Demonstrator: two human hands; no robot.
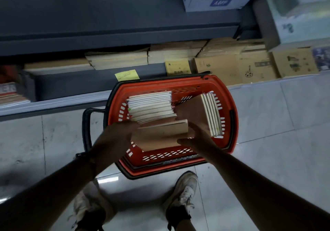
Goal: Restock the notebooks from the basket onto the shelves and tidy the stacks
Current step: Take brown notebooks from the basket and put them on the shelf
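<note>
My hands, left [118, 134] and right [195, 137], clamp a notebook stack [160, 134] lying crosswise over the basket [230, 105]; fingers blurred

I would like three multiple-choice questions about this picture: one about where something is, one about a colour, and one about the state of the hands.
1. Where does the basket stand?
A. on the floor in front of the shelves
B. on the top shelf
C. on a chair

2. What colour is the sticky note on the edge of the lower shelf?
A. pink
B. yellow
C. blue

3. What are the two hands doing?
A. both hang free
B. only one touches something
C. together they hold a brown stack of notebooks

Answers:
1. A, its red rim lies on the grey tiles near the person's shoes.
2. B, the note is plainly yellow.
3. C, the left hand and the right hand grip the stack from either side over the basket.
</note>
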